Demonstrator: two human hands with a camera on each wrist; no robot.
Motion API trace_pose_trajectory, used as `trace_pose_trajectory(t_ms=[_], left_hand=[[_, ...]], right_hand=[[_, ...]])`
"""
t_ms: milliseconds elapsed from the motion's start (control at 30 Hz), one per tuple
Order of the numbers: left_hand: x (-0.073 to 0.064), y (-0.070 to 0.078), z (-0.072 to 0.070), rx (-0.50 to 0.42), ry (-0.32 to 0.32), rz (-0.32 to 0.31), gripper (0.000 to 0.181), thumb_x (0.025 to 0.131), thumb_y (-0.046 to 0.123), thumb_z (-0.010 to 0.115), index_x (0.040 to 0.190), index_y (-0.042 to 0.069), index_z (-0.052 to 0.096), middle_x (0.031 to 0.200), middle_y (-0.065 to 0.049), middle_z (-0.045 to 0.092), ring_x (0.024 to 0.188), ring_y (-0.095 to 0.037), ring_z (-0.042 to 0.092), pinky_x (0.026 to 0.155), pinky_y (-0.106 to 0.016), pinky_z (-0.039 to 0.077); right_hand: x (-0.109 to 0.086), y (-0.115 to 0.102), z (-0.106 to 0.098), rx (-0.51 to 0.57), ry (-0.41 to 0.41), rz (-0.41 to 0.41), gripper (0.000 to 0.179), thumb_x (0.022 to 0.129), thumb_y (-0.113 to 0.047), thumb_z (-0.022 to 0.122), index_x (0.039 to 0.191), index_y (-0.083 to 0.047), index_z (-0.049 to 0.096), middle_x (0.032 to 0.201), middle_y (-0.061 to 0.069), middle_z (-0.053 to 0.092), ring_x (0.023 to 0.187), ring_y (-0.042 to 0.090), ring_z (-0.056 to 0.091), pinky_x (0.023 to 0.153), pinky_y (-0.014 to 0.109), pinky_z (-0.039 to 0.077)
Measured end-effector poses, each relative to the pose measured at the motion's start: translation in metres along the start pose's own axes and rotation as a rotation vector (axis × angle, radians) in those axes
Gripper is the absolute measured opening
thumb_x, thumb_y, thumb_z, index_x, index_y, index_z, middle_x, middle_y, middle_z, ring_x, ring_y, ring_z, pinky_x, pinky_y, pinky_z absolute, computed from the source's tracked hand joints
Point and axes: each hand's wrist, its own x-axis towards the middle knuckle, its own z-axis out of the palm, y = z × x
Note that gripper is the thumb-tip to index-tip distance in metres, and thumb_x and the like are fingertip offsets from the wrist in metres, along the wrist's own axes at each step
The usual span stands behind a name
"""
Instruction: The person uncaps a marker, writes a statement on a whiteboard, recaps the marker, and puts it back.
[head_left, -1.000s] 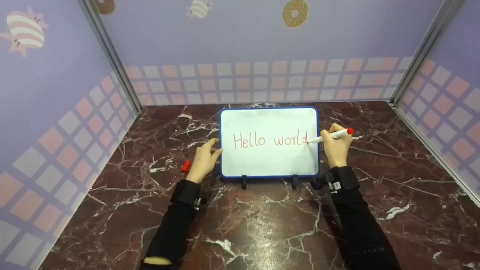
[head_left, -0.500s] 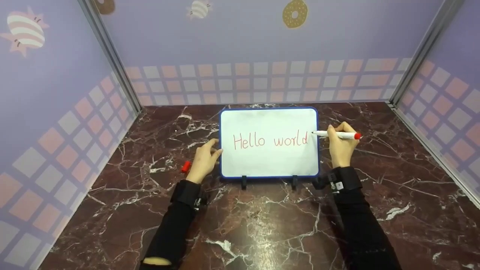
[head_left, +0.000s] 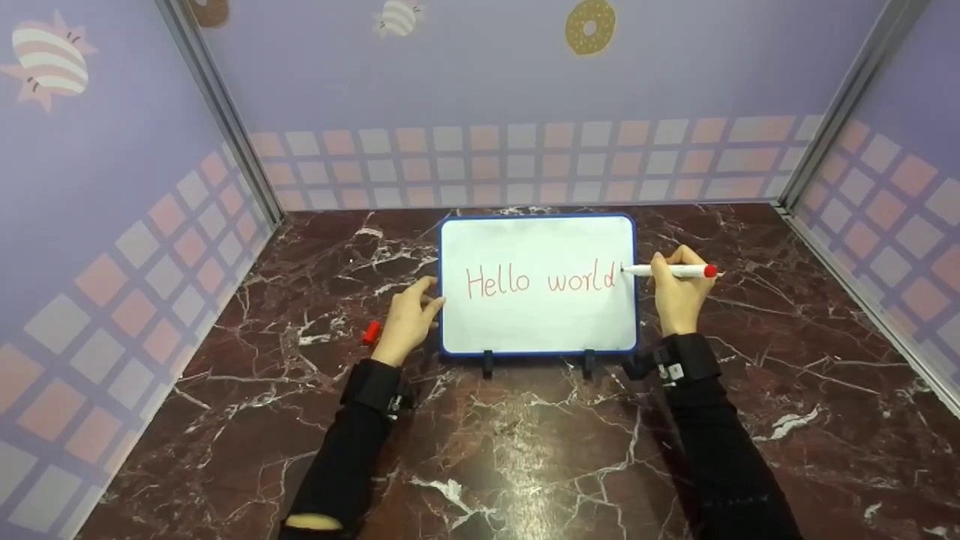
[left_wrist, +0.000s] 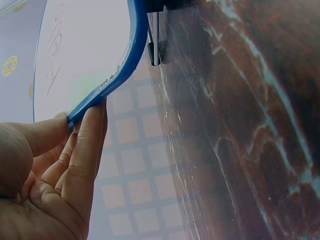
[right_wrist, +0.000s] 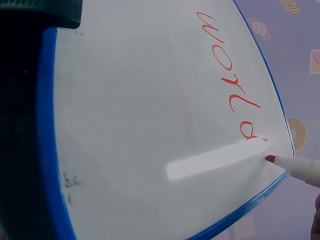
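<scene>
A whiteboard [head_left: 540, 322] with a blue frame leans upright on a black stand [head_left: 488, 365], with "Hello world" [head_left: 501, 280] in red across its middle. My left hand [head_left: 409, 319] pinches the board's left edge; the left wrist view has the thumb [left_wrist: 45, 134] on the front and the fingers [left_wrist: 82, 155] behind. My right hand [head_left: 679, 296] grips a white marker [head_left: 640, 271] with a red end, uncapped, just right of the board. Its red tip [right_wrist: 270, 158] is at the board's surface, just past the "d"; whether it touches, I cannot tell.
A red marker cap [head_left: 371, 333] lies on the dark marbled table [head_left: 510, 450], left of my left hand. Purple walls [head_left: 480, 75] with tile patterns enclose the table at the back and sides. Faint dark smudges [right_wrist: 72, 181] mark the board's lower area.
The marker tip has left the foot of the "d" and moved up and right, to beside the letter's upper part. My right hand shifted right with it. The left hand stayed in place.
</scene>
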Motion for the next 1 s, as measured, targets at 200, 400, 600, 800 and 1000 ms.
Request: trace_pose_trajectory(t_ms=[200, 400, 600, 800, 1000], left_hand=[[-0.001, -0.001, 0.0, 0.007, 0.002, -0.011, 0.036, 0.099, 0.009, 0.06, 0.133, 0.0, 0.056, 0.102, -0.026, 0.072, 0.077, -0.036, 0.073, 0.066, -0.036, 0.063], [-0.001, 0.0, -0.001, 0.01, -0.002, -0.001, 0.036, 0.098, 0.009, 0.06, 0.133, 0.0, 0.056, 0.101, -0.026, 0.071, 0.075, -0.037, 0.073, 0.063, -0.035, 0.063], [-0.001, 0.001, -0.001, -0.002, -0.002, 0.002, 0.037, 0.098, 0.009, 0.06, 0.134, 0.0, 0.056, 0.102, -0.026, 0.072, 0.078, -0.036, 0.073, 0.067, -0.038, 0.063], [0.0, 0.001, -0.001, 0.008, 0.007, 0.009, 0.036, 0.098, 0.008, 0.061, 0.133, 0.0, 0.057, 0.101, -0.026, 0.072, 0.077, -0.035, 0.073, 0.064, -0.035, 0.063], [0.001, 0.0, -0.001, 0.0, 0.004, 0.013, 0.036, 0.098, 0.008, 0.061, 0.133, -0.001, 0.056, 0.102, -0.027, 0.071, 0.079, -0.037, 0.073, 0.066, -0.038, 0.063]], right_hand=[[0.0, -0.007, 0.0, -0.094, -0.045, 0.016, 0.025, 0.079, 0.013, 0.054, 0.063, 0.02, 0.036, 0.041, -0.011, 0.045, 0.036, -0.003, 0.045, 0.038, 0.012, 0.032], [0.002, -0.013, -0.003, -0.148, -0.03, 0.009, 0.024, 0.076, 0.014, 0.053, 0.062, 0.018, 0.034, 0.041, -0.015, 0.04, 0.036, -0.004, 0.037, 0.038, 0.011, 0.024], [0.002, -0.013, -0.002, -0.174, -0.043, 0.017, 0.026, 0.075, 0.013, 0.053, 0.062, 0.018, 0.032, 0.043, -0.015, 0.033, 0.039, -0.005, 0.028, 0.041, 0.011, 0.019], [0.0, -0.011, 0.0, -0.197, -0.022, 0.0, 0.026, 0.074, 0.013, 0.056, 0.062, 0.02, 0.034, 0.043, -0.014, 0.033, 0.043, -0.003, 0.028, 0.077, 0.021, 0.031], [0.0, -0.008, 0.001, -0.16, -0.01, 0.007, 0.027, 0.075, 0.015, 0.055, 0.059, 0.015, 0.033, 0.043, -0.014, 0.035, 0.04, -0.004, 0.031, 0.051, 0.014, 0.027]])
